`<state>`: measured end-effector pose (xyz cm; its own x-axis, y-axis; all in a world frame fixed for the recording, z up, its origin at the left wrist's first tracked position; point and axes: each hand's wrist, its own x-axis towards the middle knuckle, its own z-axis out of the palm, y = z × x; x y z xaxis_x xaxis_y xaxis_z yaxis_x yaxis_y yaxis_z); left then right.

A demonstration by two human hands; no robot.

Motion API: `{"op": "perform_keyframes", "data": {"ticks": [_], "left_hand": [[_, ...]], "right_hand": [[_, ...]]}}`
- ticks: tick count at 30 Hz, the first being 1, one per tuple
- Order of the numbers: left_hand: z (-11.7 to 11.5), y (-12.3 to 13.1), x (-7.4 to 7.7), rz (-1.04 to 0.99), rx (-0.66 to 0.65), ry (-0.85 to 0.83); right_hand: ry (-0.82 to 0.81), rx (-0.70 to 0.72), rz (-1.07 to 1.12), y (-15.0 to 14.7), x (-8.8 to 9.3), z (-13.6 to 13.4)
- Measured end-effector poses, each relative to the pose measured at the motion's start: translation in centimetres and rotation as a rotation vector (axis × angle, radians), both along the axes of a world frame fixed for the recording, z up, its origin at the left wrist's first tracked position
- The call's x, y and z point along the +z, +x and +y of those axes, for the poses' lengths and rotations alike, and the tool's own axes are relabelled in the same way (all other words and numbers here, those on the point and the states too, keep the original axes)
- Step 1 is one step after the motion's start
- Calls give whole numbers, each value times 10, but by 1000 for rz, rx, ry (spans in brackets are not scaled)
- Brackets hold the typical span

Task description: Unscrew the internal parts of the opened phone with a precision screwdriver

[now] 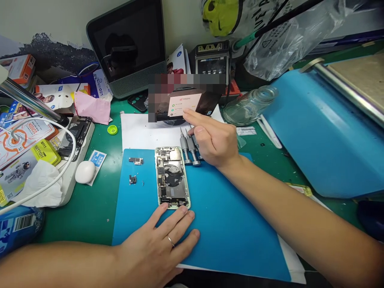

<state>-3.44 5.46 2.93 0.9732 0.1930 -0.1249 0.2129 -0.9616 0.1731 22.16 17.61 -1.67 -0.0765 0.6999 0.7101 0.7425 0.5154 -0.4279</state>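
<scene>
An opened phone with its inner parts exposed lies on a blue mat. My left hand rests spread below it, fingertips at the phone's bottom edge, a ring on one finger. My right hand is raised beyond the phone, its index finger stretched to a lit screen and the other fingers curled; it holds nothing visible. Beneath that hand several grey screwdrivers lie side by side. Small loose parts and a small metal-edged module are left of the phone.
Behind stand a dark tablet display and a device with buttons. A glass jar lies at the right, near a large blue sheet. Boxes, a white cable and a white earbud case are at the left.
</scene>
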Motion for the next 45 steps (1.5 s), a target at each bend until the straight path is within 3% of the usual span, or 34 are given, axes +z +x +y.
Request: {"op": "perform_keyframes", "data": {"ticks": [19, 45], "left_hand": [[-2, 0, -4, -10, -4, 32], [-1, 0, -3, -11, 4, 37]], "right_hand": [[0, -32, -36, 0, -2, -1], [38, 30, 9, 1, -2, 0]]}}
